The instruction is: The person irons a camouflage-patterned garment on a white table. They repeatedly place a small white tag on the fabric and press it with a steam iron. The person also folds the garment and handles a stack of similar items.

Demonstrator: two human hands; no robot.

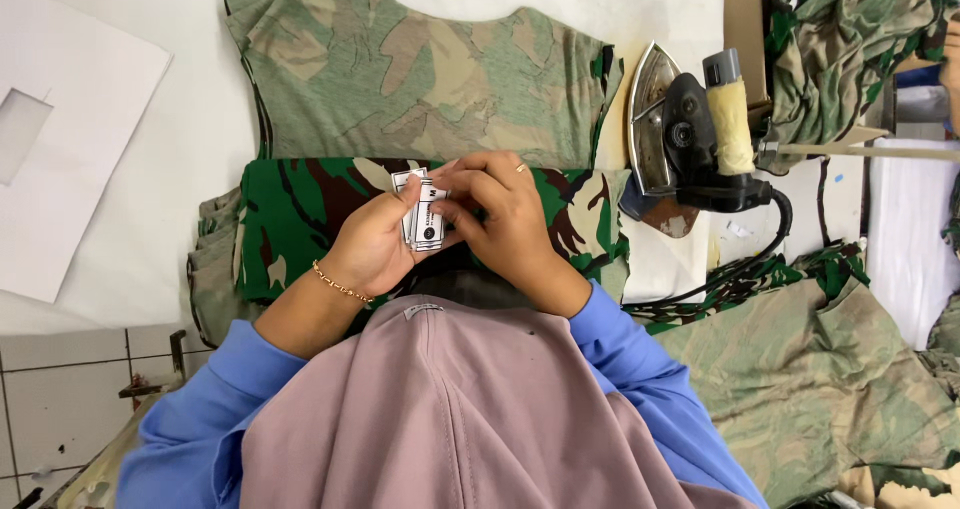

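**Both hands on a small stack of labels over camouflage cloth**

Hidden bits first: the lower half of the view is filled by the person's mauve head covering and blue sleeves, so the near table edge is blocked. Print on the labels is too small to make out. How many labels are in the stack: cannot tell. The cloth pile top right is cut off by the frame

Left hand is cupped around the labels, thumb and fingers closed on the stack's lower edge; thin gold chain bracelet on the wrist. Right hand has fingers curled, tips pinching the stack's right side; ring on one finger. Labels are small white rectangles, stiff-looking, held upright between both hands, just above the dark green camouflage piece

Behind that lies a paler, faded-looking camouflage piece with a curved neckline cut, flat on the white padded table. To the right, a heavy iron stands on its heel, metal soleplate showing, handle wrapped in yellowish cloth, black cord trailing down. White paper sheet with a window cut-out far left
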